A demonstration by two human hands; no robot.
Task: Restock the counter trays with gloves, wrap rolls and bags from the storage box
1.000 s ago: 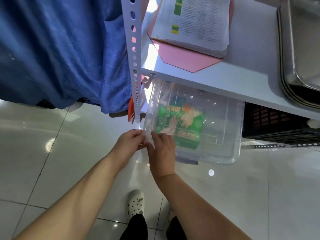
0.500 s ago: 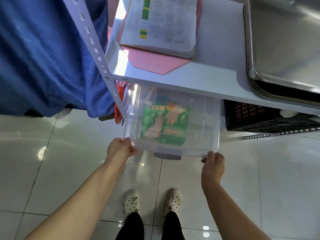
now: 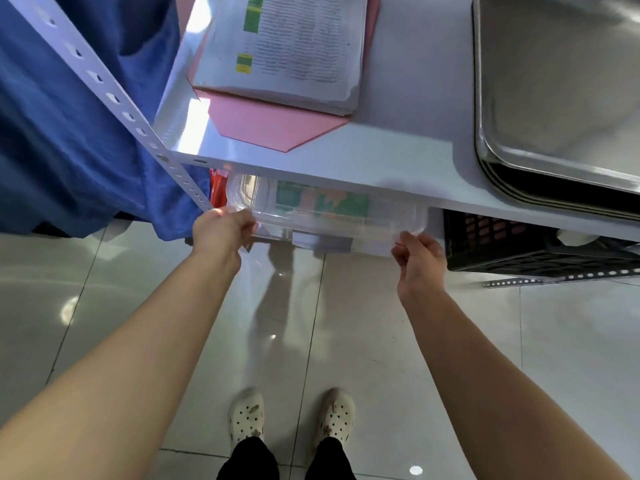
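A clear plastic storage box (image 3: 391,216) sits under the white shelf (image 3: 398,157), only its front strip showing. A green glove packet (image 3: 349,204) lies inside, half hidden by the shelf edge. My left hand (image 3: 221,230) grips the box's front left corner. At the front right corner my right hand (image 3: 420,259) has its fingers curled against the rim.
A stack of printed papers (image 3: 294,50) on a pink folder (image 3: 273,126) lies on the shelf. Stacked steel trays (image 3: 554,98) sit at the shelf's right. A black crate (image 3: 512,244) stands right of the box. Blue cloth (image 3: 69,133) hangs at left beside a perforated post (image 3: 117,102).
The box has slid back under the shelf, so most of it is now hidden. My right hand moved from the left corner to the right one.
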